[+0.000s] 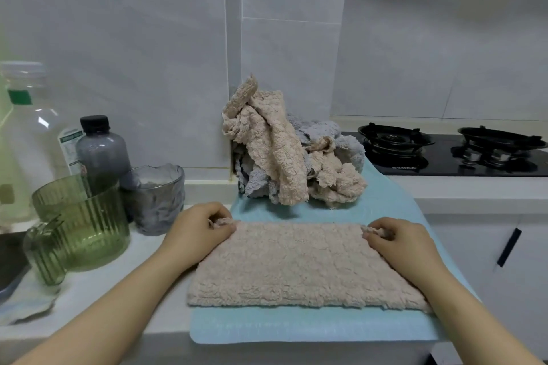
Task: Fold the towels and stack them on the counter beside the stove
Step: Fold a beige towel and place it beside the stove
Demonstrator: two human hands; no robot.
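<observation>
Two bare forearms in from the bottom edge, ending in a left hand and a right hand, each with fingers curled, pinching a far corner of one beige towel. Fluffy, long-piled, spread flat as a wide rectangle on a pale blue mat covering part of the white worktop and overhanging its front edge. Behind the towel, on the mat's far end against the tiled wall, one crumpled heap of towels — beige and grey-blue pieces tangled together, number impossible to tell. Just right of the heap, a black stove with two burners. Left of the mat, five vessels — one clear bottle, one dark bottle, one grey tumbler, one green ribbed jug, one small green glass.
</observation>
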